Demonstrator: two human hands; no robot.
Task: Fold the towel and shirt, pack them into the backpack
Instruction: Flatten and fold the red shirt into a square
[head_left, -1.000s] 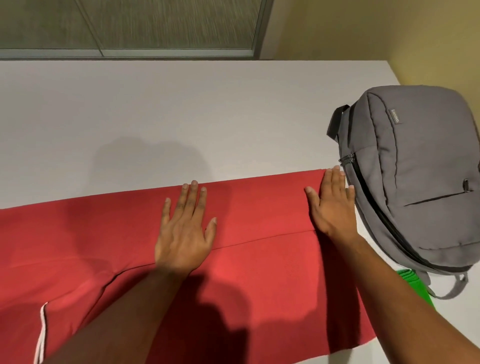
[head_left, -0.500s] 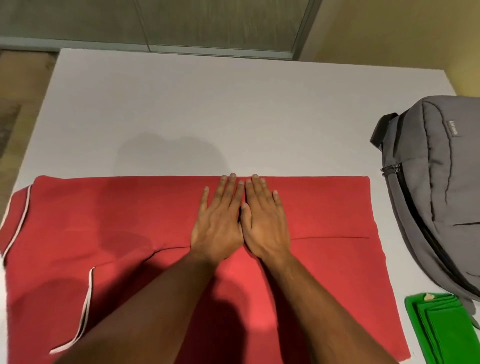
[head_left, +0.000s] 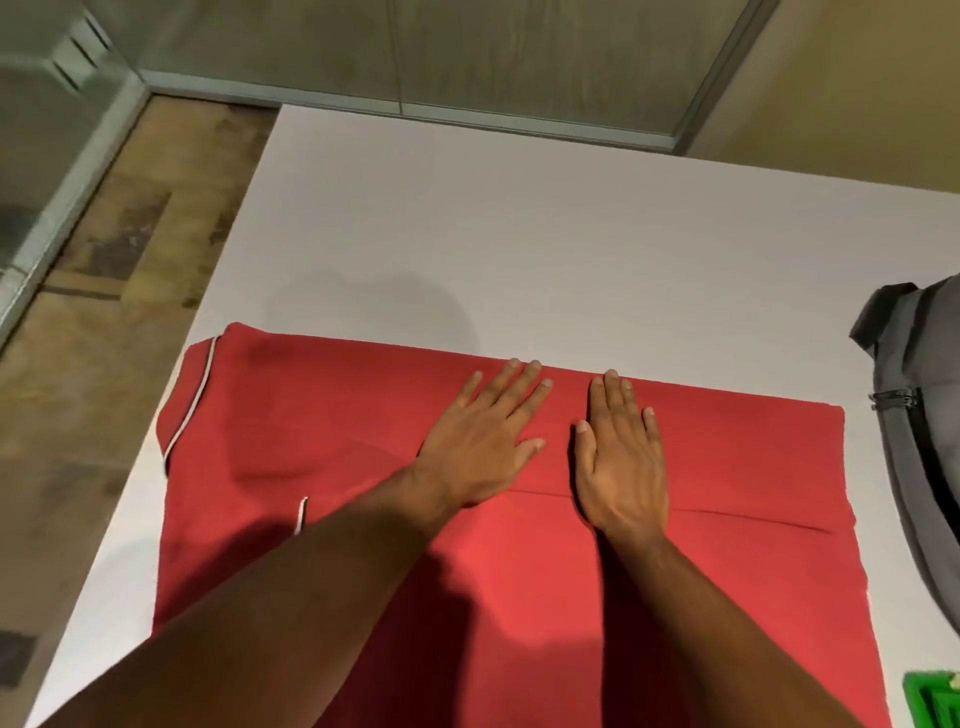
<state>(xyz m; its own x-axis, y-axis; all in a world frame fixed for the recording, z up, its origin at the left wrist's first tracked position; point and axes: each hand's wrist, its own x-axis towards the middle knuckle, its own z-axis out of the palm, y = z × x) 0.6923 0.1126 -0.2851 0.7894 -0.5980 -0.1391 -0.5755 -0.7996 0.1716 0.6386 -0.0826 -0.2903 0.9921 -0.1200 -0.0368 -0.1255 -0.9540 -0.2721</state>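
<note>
Shirt (head_left: 649, 587), red, lay partly folded mid-desk (head_left: 519, 234), left hand (head_left: 480, 434) and right hand (head_left: 621, 457) spread flat on its far flap. Backpack (head_left: 924, 431) waited zipped at three o'clock; the green bundle (head_left: 935, 701) at five o'clock was possibly the folded towel.

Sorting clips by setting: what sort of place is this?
Probably an office or meeting room: a plain white table, frosted glass partition walls with metal frames, and patterned wood-look flooring.
</note>
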